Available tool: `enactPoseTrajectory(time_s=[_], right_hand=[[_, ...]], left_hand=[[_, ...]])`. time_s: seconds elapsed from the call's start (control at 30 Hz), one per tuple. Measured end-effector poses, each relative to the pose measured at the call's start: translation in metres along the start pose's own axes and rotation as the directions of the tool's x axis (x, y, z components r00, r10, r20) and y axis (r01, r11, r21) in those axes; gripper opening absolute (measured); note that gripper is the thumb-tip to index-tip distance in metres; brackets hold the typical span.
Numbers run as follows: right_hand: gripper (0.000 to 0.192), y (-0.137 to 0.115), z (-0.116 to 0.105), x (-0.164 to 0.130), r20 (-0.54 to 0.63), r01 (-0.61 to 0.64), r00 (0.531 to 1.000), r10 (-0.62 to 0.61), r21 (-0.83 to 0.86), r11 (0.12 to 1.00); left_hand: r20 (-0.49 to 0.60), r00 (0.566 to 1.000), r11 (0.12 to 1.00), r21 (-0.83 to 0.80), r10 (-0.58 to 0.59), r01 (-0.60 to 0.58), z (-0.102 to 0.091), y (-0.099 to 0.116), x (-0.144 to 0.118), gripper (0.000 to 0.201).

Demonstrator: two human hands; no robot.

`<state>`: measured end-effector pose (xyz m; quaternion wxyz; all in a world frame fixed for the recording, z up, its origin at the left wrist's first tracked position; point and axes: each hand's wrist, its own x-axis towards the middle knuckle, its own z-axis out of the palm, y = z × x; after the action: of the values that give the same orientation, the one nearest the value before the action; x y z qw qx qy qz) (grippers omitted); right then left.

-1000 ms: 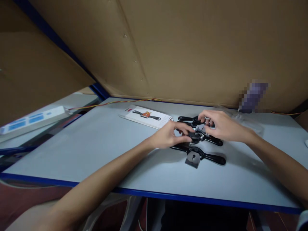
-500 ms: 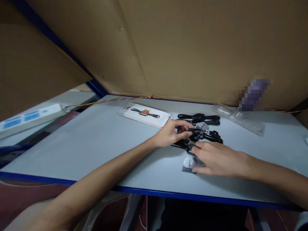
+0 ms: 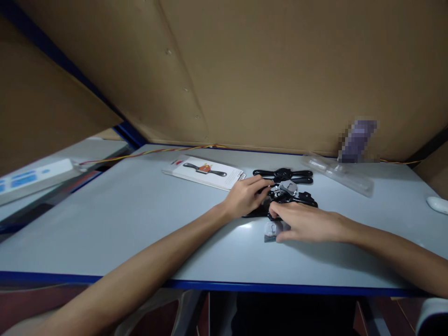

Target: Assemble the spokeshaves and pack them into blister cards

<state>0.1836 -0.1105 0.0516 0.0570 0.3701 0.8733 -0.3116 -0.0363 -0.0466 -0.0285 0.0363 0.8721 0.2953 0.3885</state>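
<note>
My left hand (image 3: pixel 247 197) lies at the left side of a cluster of black spokeshaves, its fingers bent round a dark part of one spokeshave (image 3: pixel 257 212); the fingertips are partly hidden. From the right, my right hand (image 3: pixel 304 223) reaches over the same spokeshave with curled fingers on its near edge and the thumb held apart. Under that thumb sits a small grey blade in a clear bag (image 3: pixel 271 230). Another grey piece (image 3: pixel 289 188) rests on the parts just behind my hands. Further back lie black spokeshaves (image 3: pixel 283 174) side by side.
A white printed card pack (image 3: pixel 210 171) lies left of the spokeshaves. At the back right is a clear plastic tray (image 3: pixel 339 175) beside a blurred purple object (image 3: pixel 357 141). A power strip (image 3: pixel 38 179) stands far left; a white object (image 3: pixel 437 204) lies far right. Cardboard walls (image 3: pixel 262 74) enclose the back.
My left fingers have lowered onto the parts, and my right hand has shifted slightly left over the spokeshave. The whole view has turned a little.
</note>
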Motion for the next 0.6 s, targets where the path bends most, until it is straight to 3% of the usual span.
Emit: enactPoseTrajectory(time_s=[0.07, 0.2, 0.6], right_hand=[[0.023, 0.001, -0.001, 0.0, -0.005, -0.007, 1.0, 0.007, -0.005, 1.0], [0.016, 0.001, -0.003, -0.004, 0.023, -0.03, 0.999, 0.032, -0.062, 0.998], [0.021, 0.006, -0.017, 0.002, 0.244, -0.033, 0.969, 0.034, -0.007, 0.999]], left_hand=[[-0.085, 0.996, 0.998, 0.066, 0.016, -0.01, 0.001, -0.005, 0.003, 0.021], [-0.152, 0.987, 0.997, 0.074, 0.05, -0.039, -0.002, -0.012, 0.007, 0.017], [-0.158, 0.987, 0.996, -0.073, 0.039, -0.051, -0.011, 0.0, 0.009, 0.013]])
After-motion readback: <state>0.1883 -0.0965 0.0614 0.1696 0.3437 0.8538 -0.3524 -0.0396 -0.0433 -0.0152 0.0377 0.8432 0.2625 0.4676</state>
